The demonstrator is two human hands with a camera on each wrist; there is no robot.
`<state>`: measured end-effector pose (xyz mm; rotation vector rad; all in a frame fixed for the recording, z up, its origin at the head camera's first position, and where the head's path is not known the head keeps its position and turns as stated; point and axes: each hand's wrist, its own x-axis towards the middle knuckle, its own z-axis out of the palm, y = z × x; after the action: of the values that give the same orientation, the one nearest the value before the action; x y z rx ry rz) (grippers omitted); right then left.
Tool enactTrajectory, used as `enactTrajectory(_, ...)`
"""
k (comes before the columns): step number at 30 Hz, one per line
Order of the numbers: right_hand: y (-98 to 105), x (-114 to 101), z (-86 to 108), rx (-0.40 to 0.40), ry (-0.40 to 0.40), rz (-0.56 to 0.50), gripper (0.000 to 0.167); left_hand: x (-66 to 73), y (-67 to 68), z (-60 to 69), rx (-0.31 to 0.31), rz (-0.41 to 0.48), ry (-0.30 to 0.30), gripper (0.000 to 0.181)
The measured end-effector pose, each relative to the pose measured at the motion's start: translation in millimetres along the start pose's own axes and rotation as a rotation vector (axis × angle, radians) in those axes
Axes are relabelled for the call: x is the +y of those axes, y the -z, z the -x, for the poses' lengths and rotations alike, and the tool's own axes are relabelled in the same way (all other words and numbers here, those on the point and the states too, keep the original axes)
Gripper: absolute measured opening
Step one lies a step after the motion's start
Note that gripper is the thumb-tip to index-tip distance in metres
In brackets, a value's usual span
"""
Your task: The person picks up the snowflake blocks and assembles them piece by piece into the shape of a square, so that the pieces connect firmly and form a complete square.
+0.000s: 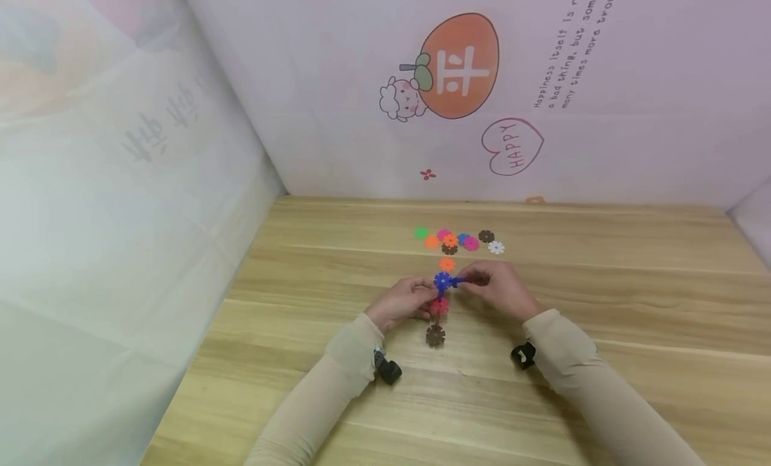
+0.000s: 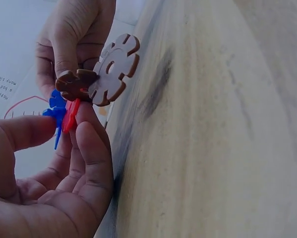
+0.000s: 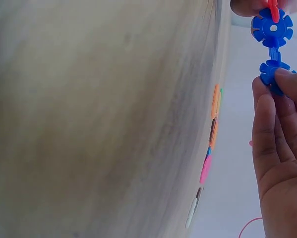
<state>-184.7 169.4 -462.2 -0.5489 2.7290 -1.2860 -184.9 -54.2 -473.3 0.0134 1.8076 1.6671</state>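
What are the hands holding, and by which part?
Joined blue, red and brown flower-shaped plastic discs: the left hand grips the blue-and-red middle; the right hand pinches an outer blue disc.

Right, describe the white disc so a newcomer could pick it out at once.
On the wooden table, look between the right hand and the printed wall for the scattered loose discs. Go to their right end, where the white disc lies beside a brown disc; it is the only white one among coloured neighbours.
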Motion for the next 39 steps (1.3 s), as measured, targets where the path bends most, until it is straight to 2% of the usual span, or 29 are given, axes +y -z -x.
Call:
enactTrajectory(7, -2.9, 1.5, 0.2, -0.011, -0.001, -0.019, 0.015, -2.9, -1.8, -1.4, 0.032, -0.037, -0.005, 0.023)
enactTrajectory(18, -5.9, 1.2, 2.2, 0.01, -0.01, -0.018, 0.013, -6.3, -1.5, -6.8, 0.045, -0.083, 0.001, 0.02)
enactTrajectory(27, -6.7, -0.2, 1.6, 0.011, 0.039, -0.001, 0.013, -1.9, -3.4, -7.2, 0.037, -0.079, 0.017, 0.019)
enactTrajectory(33, -4.0, 1.6, -1.0, -0.061, 0.047, -0.001, 0.018, -2.3, -1.6, -7.5, 0.036, -0.083, 0.017, 0.018)
enactTrajectory(39, 8.4, 8.6, -2.4, -0.144, -0.002, -0.02, 0.028, -2.5, -0.4, -7.8, 0.024, -0.088, 0.004, 0.019)
